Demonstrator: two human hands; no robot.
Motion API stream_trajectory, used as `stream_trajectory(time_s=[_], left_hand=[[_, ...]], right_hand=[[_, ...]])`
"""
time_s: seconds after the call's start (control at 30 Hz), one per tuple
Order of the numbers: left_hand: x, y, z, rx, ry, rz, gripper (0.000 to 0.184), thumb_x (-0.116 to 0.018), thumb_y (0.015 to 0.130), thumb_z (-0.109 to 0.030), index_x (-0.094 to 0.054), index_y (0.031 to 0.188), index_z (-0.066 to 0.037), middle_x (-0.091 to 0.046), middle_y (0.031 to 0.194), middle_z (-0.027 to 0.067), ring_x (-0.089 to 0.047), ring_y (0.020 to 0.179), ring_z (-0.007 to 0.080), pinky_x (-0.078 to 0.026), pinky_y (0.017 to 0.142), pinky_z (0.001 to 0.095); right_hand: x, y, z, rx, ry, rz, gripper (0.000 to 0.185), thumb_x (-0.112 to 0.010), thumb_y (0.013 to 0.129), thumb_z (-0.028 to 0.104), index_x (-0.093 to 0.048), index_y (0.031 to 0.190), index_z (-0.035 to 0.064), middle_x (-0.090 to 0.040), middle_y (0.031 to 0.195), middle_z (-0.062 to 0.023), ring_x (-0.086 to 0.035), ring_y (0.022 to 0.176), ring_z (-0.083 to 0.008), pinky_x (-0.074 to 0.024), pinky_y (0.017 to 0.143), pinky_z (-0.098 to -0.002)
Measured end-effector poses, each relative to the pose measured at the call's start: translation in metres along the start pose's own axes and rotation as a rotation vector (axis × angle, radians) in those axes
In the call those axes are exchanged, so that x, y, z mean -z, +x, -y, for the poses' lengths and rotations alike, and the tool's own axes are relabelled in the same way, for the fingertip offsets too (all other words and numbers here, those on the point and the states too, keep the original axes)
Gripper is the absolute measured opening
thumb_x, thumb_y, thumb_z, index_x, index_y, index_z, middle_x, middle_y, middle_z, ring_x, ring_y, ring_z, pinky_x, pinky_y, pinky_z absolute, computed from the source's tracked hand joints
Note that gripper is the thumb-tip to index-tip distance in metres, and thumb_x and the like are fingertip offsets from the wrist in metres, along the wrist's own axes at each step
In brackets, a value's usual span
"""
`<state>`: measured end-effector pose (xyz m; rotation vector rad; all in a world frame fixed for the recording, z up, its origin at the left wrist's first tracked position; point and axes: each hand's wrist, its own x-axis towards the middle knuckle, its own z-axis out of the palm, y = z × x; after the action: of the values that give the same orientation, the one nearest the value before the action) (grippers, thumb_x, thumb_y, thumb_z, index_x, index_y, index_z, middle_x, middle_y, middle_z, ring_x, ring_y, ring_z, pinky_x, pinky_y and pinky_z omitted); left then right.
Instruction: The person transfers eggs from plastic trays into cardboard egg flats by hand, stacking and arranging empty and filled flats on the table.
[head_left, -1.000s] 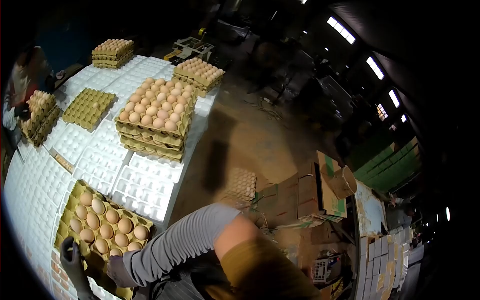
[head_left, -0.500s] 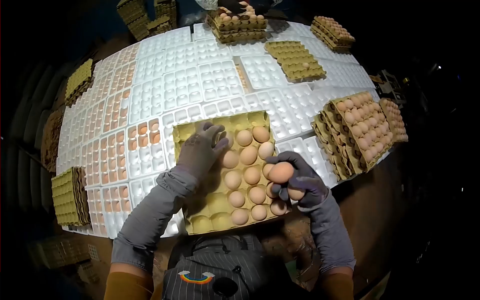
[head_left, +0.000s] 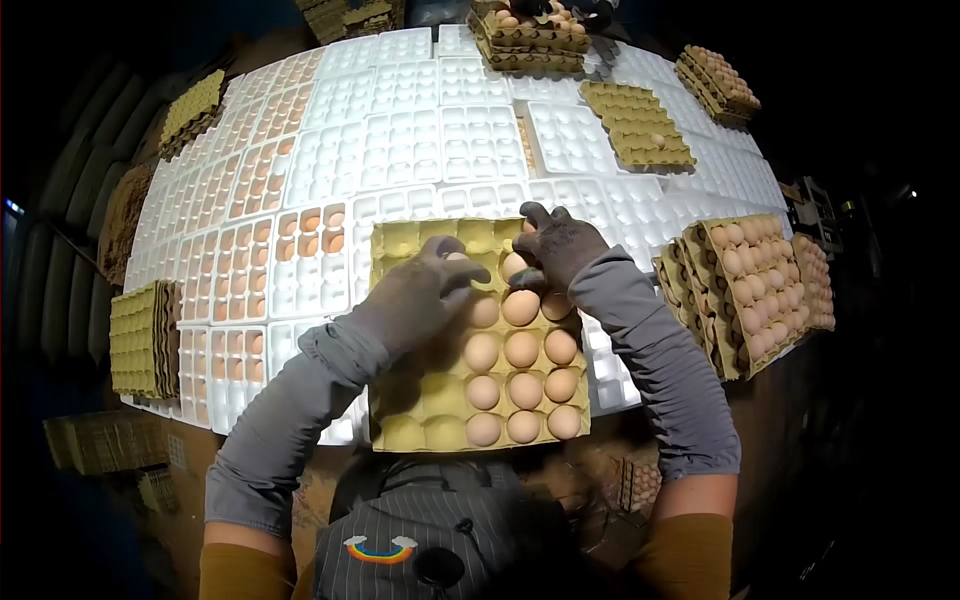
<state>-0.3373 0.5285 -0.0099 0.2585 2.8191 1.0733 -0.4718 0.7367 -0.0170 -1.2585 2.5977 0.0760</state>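
- While both my gloved hands hang over its upper half, the pulp tray [head_left: 410, 392] lies flat at the centre of the frame, just beyond my striped clothing [head_left: 400, 530].
- Its slightly longer axis runs from the bottom of the frame toward the top, straight away from my body.
- My left hand [head_left: 425, 290] comes in over the tray's left side, fingers curled around a pale egg [head_left: 456, 257]; I cannot tell whether they grip it or only touch it.
- My right hand [head_left: 560, 245] sits higher, at the upper right corner, thumb and fingers bent about another egg [head_left: 515, 266]; its grip is unclear too.
- Most visible eggs [head_left: 522, 348] fill the three right-hand columns, toward the bottom of the frame from both hands; the left hand is nearer the bare cups in the lower left.
- White trays [head_left: 398, 152] spread beyond, toward the top of the frame, and a loaded stack [head_left: 755, 290] stands at the right.
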Motion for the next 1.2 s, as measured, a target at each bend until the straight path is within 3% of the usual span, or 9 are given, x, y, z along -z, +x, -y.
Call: stream_trajectory(time_s=[0.17, 0.27, 0.3, 0.4, 0.5, 0.73, 0.9, 1.03, 1.2], left_hand=[[-0.001, 0.003, -0.034, 0.132, 0.529, 0.163, 0.039, -0.078, 0.08, -0.028, -0.068, 0.115, -0.013, -0.047, 0.132, 0.0181, -0.055, 0.119, 0.0362, -0.052, 0.095, 0.0433], [0.007, -0.012, 0.0, 0.011, -0.066, -0.052, 0.049, -0.087, 0.07, -0.018, -0.069, 0.115, -0.009, -0.045, 0.137, 0.0162, -0.055, 0.12, 0.0321, -0.05, 0.097, 0.0433], [-0.001, -0.024, 0.023, -0.046, -0.526, -0.147, 0.066, -0.078, 0.078, -0.056, -0.065, 0.112, -0.001, -0.054, 0.126, 0.0135, -0.062, 0.102, 0.022, -0.053, 0.088, 0.0346], [0.031, -0.087, 0.046, 0.103, -1.004, -0.012, 0.106, -0.032, 0.074, -0.094, -0.058, 0.121, -0.003, -0.062, 0.102, 0.0046, -0.06, 0.093, 0.0133, -0.052, 0.079, 0.0274], [0.043, -0.159, 0.087, 0.238, -1.16, -0.025, 0.107, -0.03, 0.073, -0.094, -0.057, 0.121, -0.002, -0.063, 0.097, 0.0069, -0.062, 0.085, 0.0133, -0.054, 0.074, 0.0297], [0.039, -0.341, 0.16, 0.372, -0.758, 0.117, 0.047, -0.084, 0.079, -0.033, -0.068, 0.113, -0.005, -0.054, 0.131, 0.0123, -0.054, 0.122, 0.0255, -0.049, 0.095, 0.0364], [0.059, -0.425, 0.221, 0.857, -0.276, -0.364, 0.049, -0.088, 0.069, -0.025, -0.068, 0.109, -0.007, -0.05, 0.127, 0.014, -0.058, 0.11, 0.0284, -0.054, 0.087, 0.0411], [0.056, -0.44, 0.292, 0.702, 0.327, -0.534, 0.051, -0.087, 0.067, -0.024, -0.065, 0.112, -0.011, -0.047, 0.133, 0.0141, -0.057, 0.112, 0.0339, -0.053, 0.089, 0.043], [0.062, -0.436, 0.313, 0.498, 0.34, -0.513, 0.041, -0.076, 0.082, -0.02, -0.065, 0.12, -0.013, -0.054, 0.124, 0.0152, -0.06, 0.11, 0.0347, -0.053, 0.087, 0.0419]], right_hand=[[0.008, -0.005, 0.001, -0.016, 0.06, 0.073, 0.036, -0.076, 0.079, 0.042, -0.069, 0.104, 0.018, -0.045, 0.14, -0.0092, -0.053, 0.118, -0.0331, -0.0502, 0.096, -0.0437], [-0.006, -0.035, 0.0, -0.032, 0.302, -0.381, 0.043, -0.077, 0.078, 0.044, -0.069, 0.112, 0.0183, -0.051, 0.137, -0.0107, -0.06, 0.11, -0.0319, -0.0529, 0.092, -0.0424], [-0.009, -0.049, 0.002, -0.039, 0.447, -0.522, 0.047, -0.076, 0.078, 0.046, -0.069, 0.115, 0.0173, -0.054, 0.135, -0.0115, -0.063, 0.106, -0.0302, -0.0543, 0.09, -0.0407], [-0.022, -0.091, 0.021, -0.046, 1.335, -0.515, 0.048, -0.071, 0.086, 0.045, -0.064, 0.124, 0.0169, -0.063, 0.121, -0.0114, -0.067, 0.087, -0.0233, -0.0568, 0.079, -0.0373], [0.082, -0.123, 0.157, -0.664, 2.101, -0.121, 0.052, -0.063, 0.09, 0.032, -0.053, 0.14, 0.021, -0.067, 0.098, -0.0032, -0.063, 0.08, -0.0163, -0.0515, 0.071, -0.0327], [-0.036, -0.056, 0.292, 0.262, 1.528, 0.063, 0.041, -0.071, 0.074, 0.016, -0.067, 0.109, -0.0046, -0.057, 0.129, -0.0218, -0.055, 0.119, -0.0295, -0.0431, 0.101, -0.0408], [-0.112, 0.029, 0.427, 0.099, 1.001, 0.061, 0.043, -0.083, 0.075, 0.031, -0.069, 0.108, 0.0082, -0.056, 0.124, -0.0151, -0.059, 0.114, -0.0317, -0.0525, 0.089, -0.0397], [-0.136, 0.092, 0.488, 0.182, 0.394, -0.191, 0.047, -0.081, 0.075, 0.033, -0.067, 0.117, 0.0158, -0.053, 0.134, -0.0184, -0.062, 0.106, -0.0346, -0.0549, 0.082, -0.0445], [-0.154, 0.124, 0.52, 0.239, 0.536, -0.186, 0.038, -0.071, 0.082, 0.023, -0.062, 0.119, 0.0173, -0.054, 0.129, -0.0157, -0.064, 0.097, -0.0361, -0.0556, 0.078, -0.0449]])
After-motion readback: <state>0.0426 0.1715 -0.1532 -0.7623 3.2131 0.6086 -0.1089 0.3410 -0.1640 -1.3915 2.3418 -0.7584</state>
